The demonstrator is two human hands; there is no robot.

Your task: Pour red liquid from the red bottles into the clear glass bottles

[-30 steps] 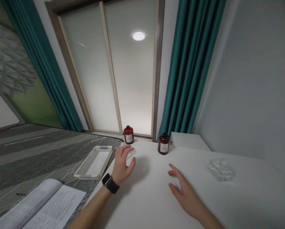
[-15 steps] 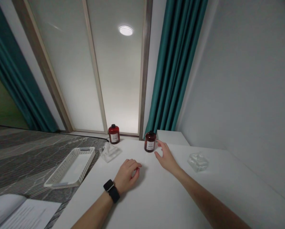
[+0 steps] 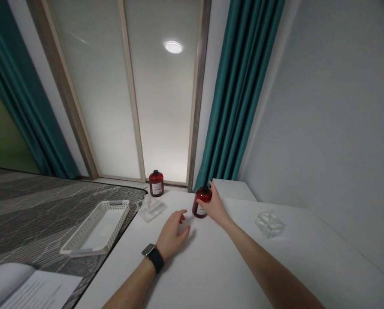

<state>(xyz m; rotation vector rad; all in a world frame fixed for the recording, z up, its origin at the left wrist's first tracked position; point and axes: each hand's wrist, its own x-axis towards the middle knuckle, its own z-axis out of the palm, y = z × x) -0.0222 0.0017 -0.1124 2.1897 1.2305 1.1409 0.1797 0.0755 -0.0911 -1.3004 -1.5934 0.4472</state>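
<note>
So the person's right hand (image 3: 216, 209) is wrapped around a dark red bottle (image 3: 203, 195), just below the middle of the frame, thumb across the front and fingers round the far side. Black cap on top, white label partly covered by the hand. The bottle leans a little, and honestly can't tell if its base is touching the white table (image 3: 211, 270) or slightly off it. The left hand (image 3: 171, 236) is just left of that, lower down, fingers loosely curled with a moderate gap to the thumb, nothing visible in it, black watch (image 3: 155, 256) on the wrist. A second red bottle (image 3: 156, 184) stands upright left of center, with a clear plastic-looking item (image 3: 151, 209) right in front of it. Another see-through piece (image 3: 269, 224) sits at lower right. White basket (image 3: 80, 227) and an open book (image 3: 46, 289) are lower left.
</note>
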